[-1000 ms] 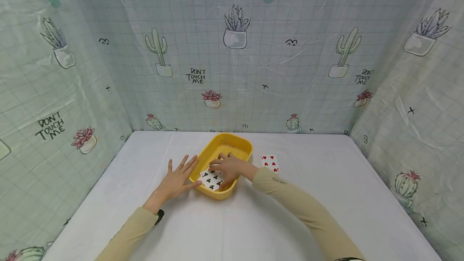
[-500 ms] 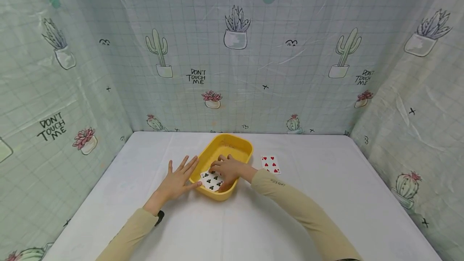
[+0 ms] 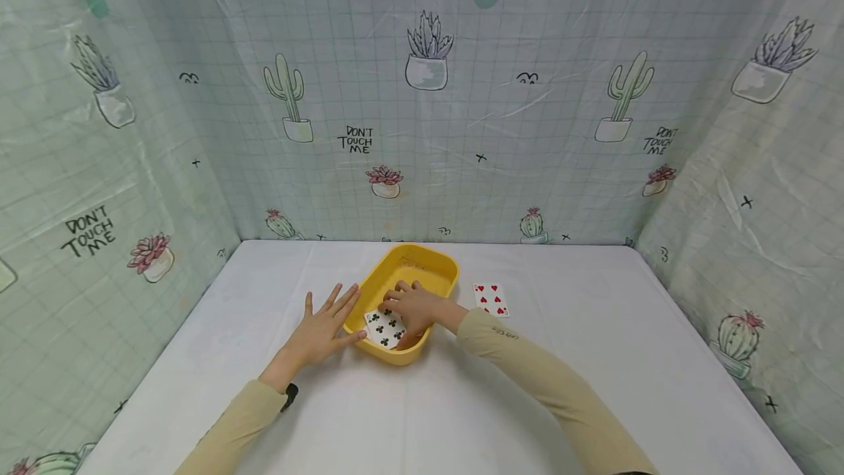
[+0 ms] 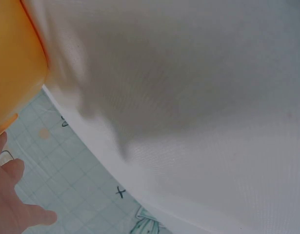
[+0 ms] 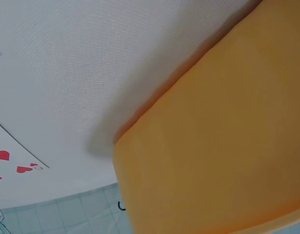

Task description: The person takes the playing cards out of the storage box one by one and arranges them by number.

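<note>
A yellow plastic tub [image 3: 425,261] stands on the white table. Inside its near end lies a playing card [image 3: 381,330], white with black clubs, face up and slightly tilted. My right hand [image 3: 417,310] reaches over the tub's right side and grips this card, fingers curled at its far edge and thumb at its near edge, covering its right part. With fingers spread, my left hand [image 3: 319,330] touches the tub's left rim. In the right wrist view the tub's outer wall [image 5: 213,136] hides the right hand's grip. The left wrist view catches some left fingers [image 4: 10,195] beside the tub [image 4: 18,63].
A six of hearts card [image 3: 491,300] lies face up on the table, right of the tub; its corner [image 5: 18,161] also shows in the right wrist view. A printed cactus cloth [image 3: 428,123] walls the table [image 3: 580,358] at the back and sides.
The right hand's fingers have curled in slightly over the clubs card. The left hand, the tub and the hearts card have stayed in place.
</note>
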{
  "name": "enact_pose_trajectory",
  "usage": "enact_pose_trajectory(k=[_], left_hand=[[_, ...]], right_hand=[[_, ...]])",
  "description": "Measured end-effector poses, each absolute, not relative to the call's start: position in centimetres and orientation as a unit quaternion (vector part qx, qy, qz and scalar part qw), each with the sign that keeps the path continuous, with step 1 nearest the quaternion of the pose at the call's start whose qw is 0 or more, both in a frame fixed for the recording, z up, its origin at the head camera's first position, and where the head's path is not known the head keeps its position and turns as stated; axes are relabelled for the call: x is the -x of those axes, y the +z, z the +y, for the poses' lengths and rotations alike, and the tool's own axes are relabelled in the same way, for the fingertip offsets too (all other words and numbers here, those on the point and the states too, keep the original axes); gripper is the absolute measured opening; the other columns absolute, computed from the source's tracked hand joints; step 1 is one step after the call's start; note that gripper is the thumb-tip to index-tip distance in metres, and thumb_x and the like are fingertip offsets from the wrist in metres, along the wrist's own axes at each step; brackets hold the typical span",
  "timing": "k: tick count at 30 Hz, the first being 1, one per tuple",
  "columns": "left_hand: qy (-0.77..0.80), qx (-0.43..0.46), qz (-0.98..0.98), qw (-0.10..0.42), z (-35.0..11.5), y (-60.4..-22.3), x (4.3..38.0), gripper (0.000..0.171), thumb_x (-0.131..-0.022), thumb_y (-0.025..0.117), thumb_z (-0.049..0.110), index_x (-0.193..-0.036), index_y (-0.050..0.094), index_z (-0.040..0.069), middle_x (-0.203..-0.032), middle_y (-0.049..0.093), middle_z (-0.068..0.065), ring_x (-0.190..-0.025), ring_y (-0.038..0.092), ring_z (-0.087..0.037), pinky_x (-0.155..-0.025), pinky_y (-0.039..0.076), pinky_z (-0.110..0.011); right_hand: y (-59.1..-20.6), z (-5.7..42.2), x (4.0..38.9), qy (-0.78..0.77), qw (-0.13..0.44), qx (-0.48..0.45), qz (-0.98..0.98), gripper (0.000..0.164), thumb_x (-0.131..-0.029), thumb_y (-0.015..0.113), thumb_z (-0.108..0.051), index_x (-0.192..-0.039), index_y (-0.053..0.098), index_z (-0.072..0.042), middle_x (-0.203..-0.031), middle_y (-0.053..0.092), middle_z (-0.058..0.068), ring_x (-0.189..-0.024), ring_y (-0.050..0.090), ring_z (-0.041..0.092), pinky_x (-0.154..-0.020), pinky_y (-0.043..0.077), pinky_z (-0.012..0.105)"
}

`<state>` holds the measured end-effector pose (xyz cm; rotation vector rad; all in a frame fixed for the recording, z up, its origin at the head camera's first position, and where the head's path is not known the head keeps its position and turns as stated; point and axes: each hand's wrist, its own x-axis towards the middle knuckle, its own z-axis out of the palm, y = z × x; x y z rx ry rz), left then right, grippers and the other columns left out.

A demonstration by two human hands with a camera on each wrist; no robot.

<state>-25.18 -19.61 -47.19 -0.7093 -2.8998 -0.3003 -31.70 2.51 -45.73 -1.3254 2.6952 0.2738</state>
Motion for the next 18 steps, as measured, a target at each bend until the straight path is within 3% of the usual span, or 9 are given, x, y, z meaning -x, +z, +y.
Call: enact_pose_trajectory(k=[10, 18], left_hand=[[-0.094, 0.234, -0.966, 0.063, -19.52, -47.09, 25.29, 0.079, -0.083, 0.039, 0.064, -0.145, 0.013, 0.020, -0.151, 0.016, 0.001, -0.139, 0.011, -0.029, -0.101, -0.001, -0.068], [-0.092, 0.234, -0.966, 0.066, -19.56, -47.14, 25.27, 0.079, -0.083, 0.038, 0.064, -0.145, 0.013, 0.020, -0.151, 0.017, 0.000, -0.139, 0.011, -0.028, -0.101, -0.001, -0.068]], right_hand=[[-45.56, 2.65, 31.84, 0.086, 0.059, 0.439, 0.892, 0.083, -0.061, 0.062, -0.070, -0.130, 0.042, -0.029, -0.128, 0.043, -0.008, -0.112, 0.035, 0.015, -0.090, 0.036, 0.037], [-45.15, 3.12, 31.82, 0.075, 0.062, 0.432, 0.897, 0.083, -0.062, 0.060, -0.071, -0.131, 0.041, -0.030, -0.131, 0.041, -0.006, -0.120, 0.033, 0.019, -0.099, 0.034, 0.045]])
